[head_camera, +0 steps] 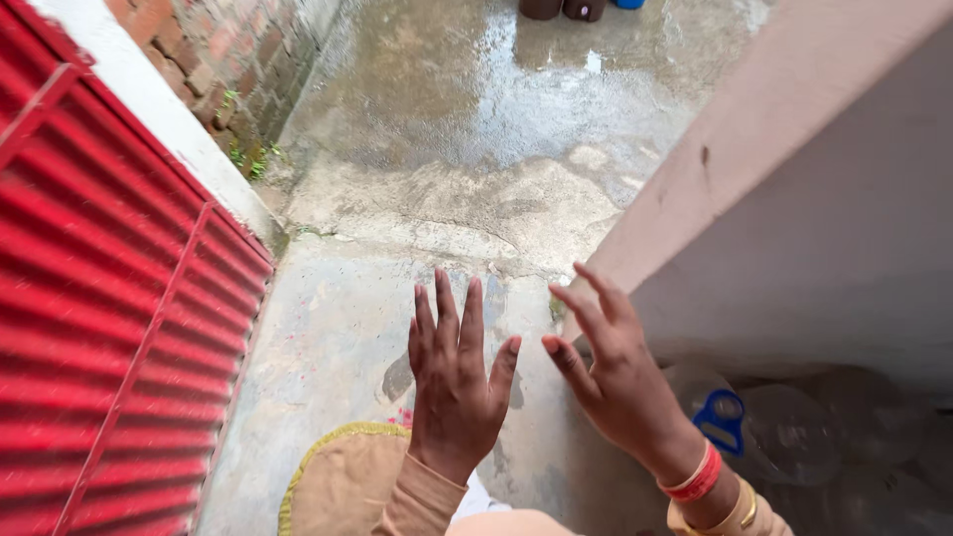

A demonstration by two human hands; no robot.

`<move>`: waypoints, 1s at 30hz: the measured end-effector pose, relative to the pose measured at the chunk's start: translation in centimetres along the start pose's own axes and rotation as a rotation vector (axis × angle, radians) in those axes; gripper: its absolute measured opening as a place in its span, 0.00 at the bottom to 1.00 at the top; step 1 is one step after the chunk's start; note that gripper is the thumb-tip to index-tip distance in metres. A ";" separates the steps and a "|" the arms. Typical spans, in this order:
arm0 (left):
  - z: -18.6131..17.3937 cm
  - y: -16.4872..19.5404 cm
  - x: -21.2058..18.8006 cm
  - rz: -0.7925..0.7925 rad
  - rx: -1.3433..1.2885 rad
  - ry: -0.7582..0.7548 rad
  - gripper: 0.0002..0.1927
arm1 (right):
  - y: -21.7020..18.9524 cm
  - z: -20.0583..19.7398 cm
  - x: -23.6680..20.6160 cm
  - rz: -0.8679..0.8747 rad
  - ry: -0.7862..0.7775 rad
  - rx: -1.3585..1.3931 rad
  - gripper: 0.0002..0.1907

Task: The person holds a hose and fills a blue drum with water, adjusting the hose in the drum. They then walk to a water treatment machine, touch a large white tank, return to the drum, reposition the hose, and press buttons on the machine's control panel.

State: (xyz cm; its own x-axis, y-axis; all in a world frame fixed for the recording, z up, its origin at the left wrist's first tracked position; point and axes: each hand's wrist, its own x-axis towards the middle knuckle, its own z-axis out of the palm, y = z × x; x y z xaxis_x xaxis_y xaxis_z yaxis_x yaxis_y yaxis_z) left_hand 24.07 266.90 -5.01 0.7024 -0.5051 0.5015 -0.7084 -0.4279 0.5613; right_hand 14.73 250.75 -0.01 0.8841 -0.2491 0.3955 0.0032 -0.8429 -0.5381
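Both hands empty. Left hand (457, 382) and right hand (620, 382) hover over the wet concrete floor (476, 149), fingers (445, 308) spread wide, gripping nothing. Clear plastic bottles (794, 432) lie just right of the right hand, by the pink wall (794, 199); one has a blue cap ring (723, 419). No labels legible. Judgement: wet floor, so move slowly.

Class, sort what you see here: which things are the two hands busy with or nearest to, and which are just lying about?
With the hands:
- left hand, open, fingers spread, holding nothing
- right hand, open, holding nothing
- clear plastic bottles, nearest the right hand

Lying about:
- red corrugated gate
- wet concrete floor
- brick wall
- dark pots
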 end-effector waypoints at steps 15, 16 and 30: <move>16.3 -15.3 41.6 0.056 -0.039 -0.126 0.35 | 22.6 5.6 41.1 0.124 0.048 -0.025 0.24; 18.2 -15.9 44.2 0.062 -0.028 -0.136 0.35 | 24.9 5.8 43.6 0.122 0.065 -0.019 0.24; 52.1 -17.3 80.9 0.284 -0.258 -0.297 0.37 | 54.9 -3.1 75.3 0.328 0.344 -0.090 0.27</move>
State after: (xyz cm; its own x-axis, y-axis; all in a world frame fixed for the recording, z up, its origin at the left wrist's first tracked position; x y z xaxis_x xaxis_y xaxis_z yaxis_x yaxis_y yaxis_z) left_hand 89.56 194.33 -8.43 0.4067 -0.7835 0.4699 -0.8030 -0.0613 0.5928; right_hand 80.05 184.21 2.56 0.6256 -0.6392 0.4473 -0.3036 -0.7276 -0.6152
